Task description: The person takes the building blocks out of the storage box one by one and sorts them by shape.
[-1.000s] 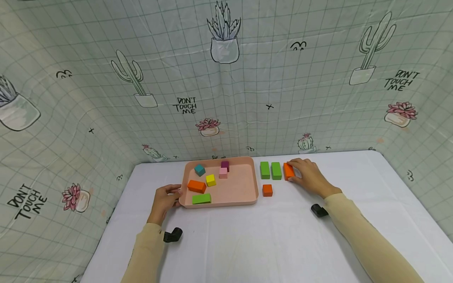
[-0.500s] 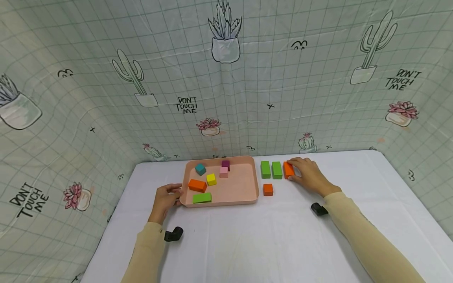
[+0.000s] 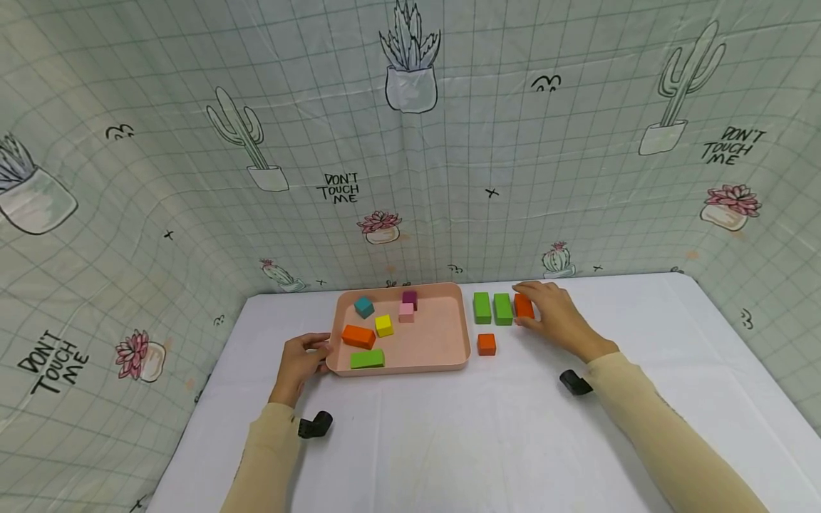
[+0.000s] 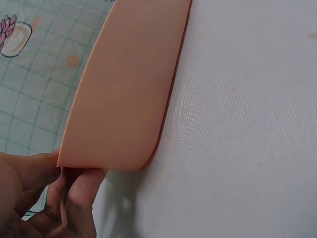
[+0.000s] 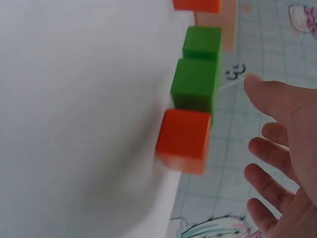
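Note:
My left hand (image 3: 301, 365) is at the left end of the pink tray (image 3: 430, 349), thumb and fingers pinching its rim, as the tray wall (image 4: 119, 94) shows in the left wrist view. On the right, my right hand (image 3: 556, 319) hovers over an orange block (image 3: 524, 306), its fingers spread and apart from it. The right wrist view has that orange block (image 5: 184, 136) below the loose fingers. Two green blocks (image 3: 482, 308) (image 3: 503, 309) stand in a row beside it. Nearer the front lies a small orange cube (image 3: 487, 345).
Inside the tray lie a teal cube (image 3: 364, 307), a yellow cube (image 3: 383, 325), a pink cube (image 3: 406, 313), a purple block (image 3: 410, 297), an orange block (image 3: 358, 336) and a green block (image 3: 367, 359). A patterned cloth (image 3: 449, 164) hangs behind the white table (image 3: 436, 442).
My right hand has let go of the orange block and opened its fingers, shifting slightly left above it. The left hand and tray stay where they were.

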### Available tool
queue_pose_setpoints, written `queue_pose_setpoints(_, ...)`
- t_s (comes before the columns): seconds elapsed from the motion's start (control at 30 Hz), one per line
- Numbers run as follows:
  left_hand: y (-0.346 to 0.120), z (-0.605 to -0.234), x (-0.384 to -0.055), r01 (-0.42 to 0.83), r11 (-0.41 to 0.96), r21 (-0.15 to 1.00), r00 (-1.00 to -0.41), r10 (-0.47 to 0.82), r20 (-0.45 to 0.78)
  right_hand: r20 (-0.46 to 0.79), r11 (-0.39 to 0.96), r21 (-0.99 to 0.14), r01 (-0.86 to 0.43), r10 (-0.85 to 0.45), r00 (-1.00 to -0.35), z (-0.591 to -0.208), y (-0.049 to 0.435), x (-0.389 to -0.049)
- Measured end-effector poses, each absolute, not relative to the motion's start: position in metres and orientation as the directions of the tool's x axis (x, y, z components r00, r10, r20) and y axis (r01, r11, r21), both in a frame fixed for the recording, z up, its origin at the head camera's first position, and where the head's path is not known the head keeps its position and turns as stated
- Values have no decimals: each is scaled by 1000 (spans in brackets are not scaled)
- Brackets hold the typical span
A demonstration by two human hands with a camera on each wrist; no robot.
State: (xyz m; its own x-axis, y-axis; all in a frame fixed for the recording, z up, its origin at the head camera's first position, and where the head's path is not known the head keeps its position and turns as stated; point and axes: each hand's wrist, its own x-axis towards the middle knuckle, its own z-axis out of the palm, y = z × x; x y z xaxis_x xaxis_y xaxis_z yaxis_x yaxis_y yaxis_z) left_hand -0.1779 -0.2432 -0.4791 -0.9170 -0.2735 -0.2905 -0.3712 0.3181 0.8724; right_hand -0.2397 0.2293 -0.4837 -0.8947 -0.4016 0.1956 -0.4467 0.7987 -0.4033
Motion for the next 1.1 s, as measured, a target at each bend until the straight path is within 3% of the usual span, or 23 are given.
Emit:
queue_pose_setpoints(0.47,-242,-478,-178,-370,315,874,-917,-276,-289,307,684,-394,-613,-531,-790,-470,176,-222)
queue_pose_setpoints(0.77,-242,-478,-178,-364,316,876,-919,-277,-282,357,594,-327,-735,-642,-678,-475,140,-221)
queue_pose_setpoints(0.97,-243,-478,-178,-348,319,882,-925,-272,-266,331,568,-282,-773,-698,-635,-480,120,-221)
queue_pose_setpoints(1.1,-243,-476,-178,-345,320,883,-926,-268,-265,297,543,-315,-778,-723,-624,-480,107,-220)
